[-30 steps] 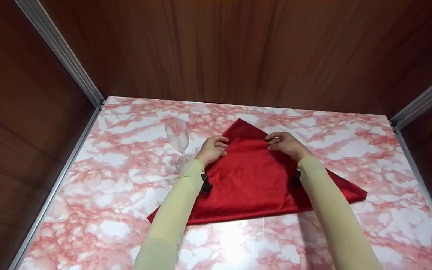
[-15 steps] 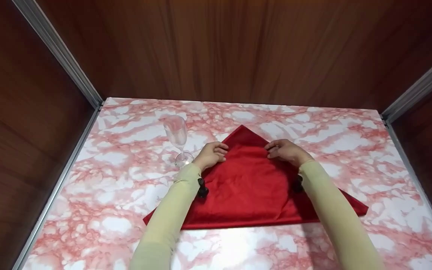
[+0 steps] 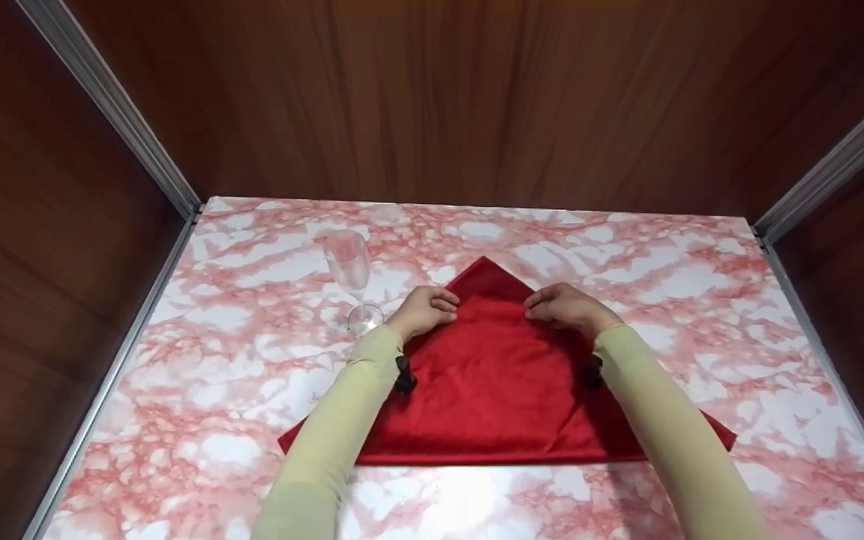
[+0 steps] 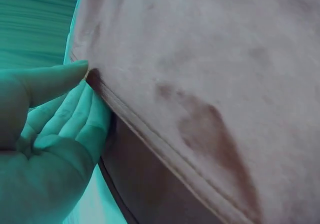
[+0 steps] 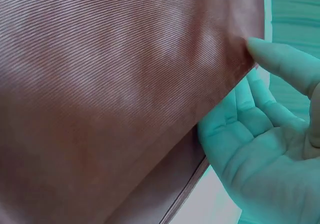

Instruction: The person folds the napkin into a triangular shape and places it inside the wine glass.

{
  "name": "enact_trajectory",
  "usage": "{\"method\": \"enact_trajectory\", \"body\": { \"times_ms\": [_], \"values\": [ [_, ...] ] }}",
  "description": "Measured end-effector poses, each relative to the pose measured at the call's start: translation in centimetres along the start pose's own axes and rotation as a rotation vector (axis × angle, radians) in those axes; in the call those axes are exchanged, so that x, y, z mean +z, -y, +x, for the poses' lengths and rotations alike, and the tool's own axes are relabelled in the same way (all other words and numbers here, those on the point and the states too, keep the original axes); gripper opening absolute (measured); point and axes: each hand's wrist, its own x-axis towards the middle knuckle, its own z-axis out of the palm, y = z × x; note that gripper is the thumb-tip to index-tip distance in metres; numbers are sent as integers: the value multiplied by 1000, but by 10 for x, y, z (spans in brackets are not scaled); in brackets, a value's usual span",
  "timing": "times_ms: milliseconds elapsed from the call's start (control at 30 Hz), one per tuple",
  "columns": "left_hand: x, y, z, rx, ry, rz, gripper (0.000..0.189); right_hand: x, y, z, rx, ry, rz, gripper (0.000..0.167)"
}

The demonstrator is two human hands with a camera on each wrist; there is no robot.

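Observation:
A red satin cloth (image 3: 492, 390), folded into a triangle, lies on the table with its tip pointing away from me. My left hand (image 3: 423, 311) pinches the upper layer's edge on the left slope, below the tip. In the left wrist view the thumb (image 4: 55, 82) presses on top and the fingers reach beneath that layer. My right hand (image 3: 571, 306) pinches the opposite slope the same way, its thumb (image 5: 285, 64) over the edge in the right wrist view. Another layer shows below the pinched one in both wrist views. Each forearm covers part of the cloth's lower edge.
A clear stemmed glass (image 3: 349, 266) stands just left of my left hand, its foot (image 3: 365, 319) close to the wrist. Dark wood panels (image 3: 432, 105) enclose the red-and-white marbled table (image 3: 214, 375) at the back and both sides.
The cloth and both hands have shifted slightly toward me while the glass stays put. My right fingers have moved a little inward. The head view has tilted slightly.

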Motion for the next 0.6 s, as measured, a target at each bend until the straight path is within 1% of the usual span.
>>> {"method": "enact_trajectory", "body": {
  "times_ms": [100,167,233,433,600],
  "values": [
    [4,-3,3,20,-34,28,22,3,3,4,-32,-8,2,33],
    [7,-5,5,21,-45,28,21,6,3,7,-55,-5,15,32],
    [10,-5,7,20,-49,6,22,8,3,10,-74,-3,29,31],
    [12,-3,18,19,-70,-69,29,9,5,16,-106,-37,70,30],
    [11,-3,24,-22,-72,-154,35,6,7,20,-125,-48,96,28]
  ]
}}
